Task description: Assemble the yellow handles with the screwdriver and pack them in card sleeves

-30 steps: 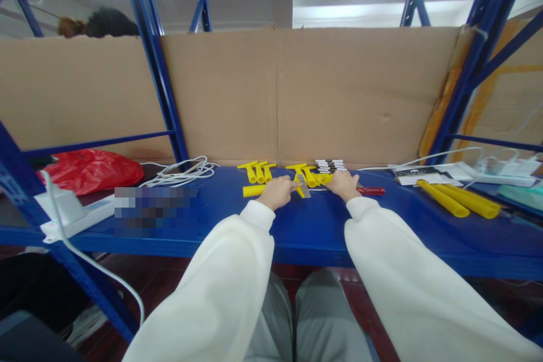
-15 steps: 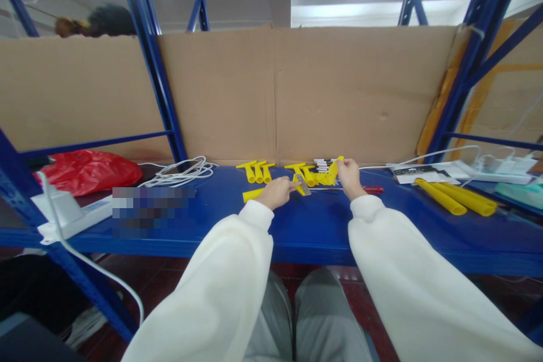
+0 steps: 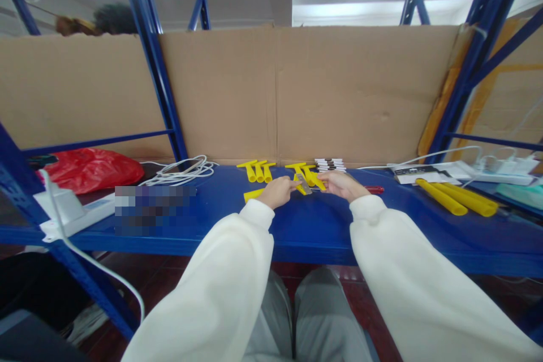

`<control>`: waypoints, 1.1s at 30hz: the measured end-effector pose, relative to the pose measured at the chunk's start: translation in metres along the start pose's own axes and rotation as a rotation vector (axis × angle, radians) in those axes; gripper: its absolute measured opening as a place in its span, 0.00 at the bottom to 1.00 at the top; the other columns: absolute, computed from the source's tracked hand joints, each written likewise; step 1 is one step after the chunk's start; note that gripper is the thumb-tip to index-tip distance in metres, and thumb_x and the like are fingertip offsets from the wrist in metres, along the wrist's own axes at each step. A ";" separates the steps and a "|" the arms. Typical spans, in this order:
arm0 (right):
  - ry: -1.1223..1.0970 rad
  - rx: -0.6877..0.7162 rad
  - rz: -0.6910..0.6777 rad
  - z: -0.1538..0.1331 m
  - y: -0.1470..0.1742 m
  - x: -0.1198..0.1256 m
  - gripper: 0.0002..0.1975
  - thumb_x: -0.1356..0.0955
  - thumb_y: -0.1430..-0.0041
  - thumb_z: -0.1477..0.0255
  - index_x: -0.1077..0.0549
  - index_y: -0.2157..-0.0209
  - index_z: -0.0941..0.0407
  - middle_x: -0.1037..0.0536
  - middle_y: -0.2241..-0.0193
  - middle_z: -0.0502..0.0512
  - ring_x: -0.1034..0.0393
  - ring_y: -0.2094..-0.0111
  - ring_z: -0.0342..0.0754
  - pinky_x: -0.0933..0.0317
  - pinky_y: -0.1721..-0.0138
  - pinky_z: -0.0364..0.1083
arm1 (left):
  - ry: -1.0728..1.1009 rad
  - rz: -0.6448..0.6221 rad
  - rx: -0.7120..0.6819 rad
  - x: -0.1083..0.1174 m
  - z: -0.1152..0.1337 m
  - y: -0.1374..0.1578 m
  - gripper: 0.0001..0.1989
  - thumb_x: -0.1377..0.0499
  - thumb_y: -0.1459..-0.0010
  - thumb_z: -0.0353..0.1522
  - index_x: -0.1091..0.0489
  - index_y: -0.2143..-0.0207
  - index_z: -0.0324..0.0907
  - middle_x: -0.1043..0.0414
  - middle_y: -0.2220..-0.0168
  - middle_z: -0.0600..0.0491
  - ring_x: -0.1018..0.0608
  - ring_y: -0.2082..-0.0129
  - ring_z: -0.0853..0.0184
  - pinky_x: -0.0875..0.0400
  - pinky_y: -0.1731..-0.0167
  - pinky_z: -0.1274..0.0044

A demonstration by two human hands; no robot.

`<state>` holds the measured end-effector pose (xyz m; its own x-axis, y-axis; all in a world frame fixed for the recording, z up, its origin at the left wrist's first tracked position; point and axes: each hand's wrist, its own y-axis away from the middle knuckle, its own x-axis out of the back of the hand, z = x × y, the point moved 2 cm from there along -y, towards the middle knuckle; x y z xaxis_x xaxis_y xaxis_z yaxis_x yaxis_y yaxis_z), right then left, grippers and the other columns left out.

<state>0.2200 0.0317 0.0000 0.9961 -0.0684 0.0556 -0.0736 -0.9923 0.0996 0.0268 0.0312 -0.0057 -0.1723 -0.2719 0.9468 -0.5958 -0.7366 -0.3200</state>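
My left hand point(image 3: 278, 192) is closed around a yellow scraper point(image 3: 253, 194). The handle end pokes out left of the fist, and a grey metal plate point(image 3: 303, 183) lies across the head at the fingertips. Close by on the right, my right hand point(image 3: 341, 184) has its fingers pinched on a small yellow plastic piece point(image 3: 321, 185), near the plate; whether they touch is unclear. Behind the hands lie more yellow T-shaped scraper handles point(image 3: 296, 167). A red screwdriver handle point(image 3: 375, 189) shows beside my right wrist. The right hand hides part of the bench.
Three yellow T-shaped handles point(image 3: 259, 172) stand at the back. White-and-black packets point(image 3: 330, 164) are stacked near the cardboard wall point(image 3: 220, 96). Yellow tubes point(image 3: 443, 198) lie right; a white cable coil point(image 3: 190, 169), power strip point(image 3: 85, 215) and red bag point(image 3: 91, 171) are left.
My right hand has come left and down toward the left hand, bringing the small yellow piece from the packets to the metal plate. My left hand has stayed in place with the scraper.
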 end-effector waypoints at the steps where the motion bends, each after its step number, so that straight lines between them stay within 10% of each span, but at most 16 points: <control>1: -0.002 0.012 0.001 -0.001 0.001 0.000 0.05 0.34 0.43 0.80 0.27 0.69 0.58 0.20 0.73 0.56 0.26 0.73 0.45 0.33 0.69 0.42 | 0.000 0.002 0.001 0.000 0.000 0.000 0.22 0.51 0.32 0.30 0.31 0.39 0.46 0.24 0.54 0.44 0.21 0.52 0.60 0.29 0.52 0.72; 33: 0.302 0.310 0.203 0.008 -0.007 -0.020 0.08 0.27 0.55 0.69 0.26 0.82 0.56 0.22 0.78 0.50 0.27 0.70 0.48 0.35 0.64 0.44 | 0.128 0.067 -0.014 -0.009 0.001 -0.005 0.27 0.43 0.36 0.31 0.38 0.35 0.38 0.22 0.49 0.39 0.21 0.46 0.56 0.30 0.48 0.71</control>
<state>0.2011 0.0391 -0.0101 0.9012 -0.2761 0.3340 -0.2011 -0.9492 -0.2420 0.0322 0.0366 -0.0125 -0.3104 -0.2380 0.9203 -0.5903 -0.7106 -0.3828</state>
